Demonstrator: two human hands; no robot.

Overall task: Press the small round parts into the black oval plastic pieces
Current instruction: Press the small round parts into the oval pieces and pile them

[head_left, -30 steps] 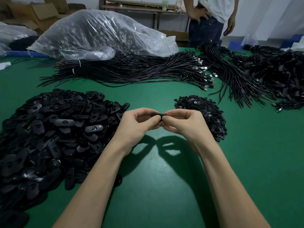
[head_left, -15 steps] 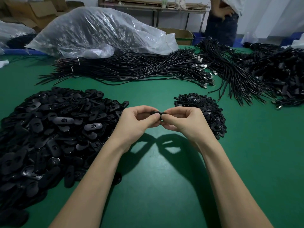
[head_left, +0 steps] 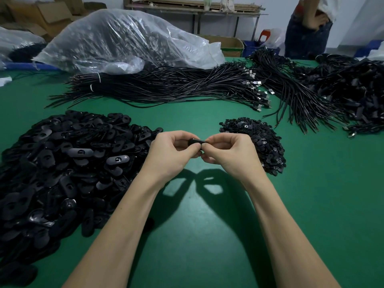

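Unmoved, both hands (head_left: 199, 150) pinch one oval piece (head_left: 195, 141) between oval pile (head_left: 62, 163) and round-part heap (head_left: 259, 142).

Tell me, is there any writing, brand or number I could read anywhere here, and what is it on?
None can be read.
Cardboard boxes: no legible print.
Clear plastic bag: no label visible.
Black oval pieces: any moulded marks are too small to read.
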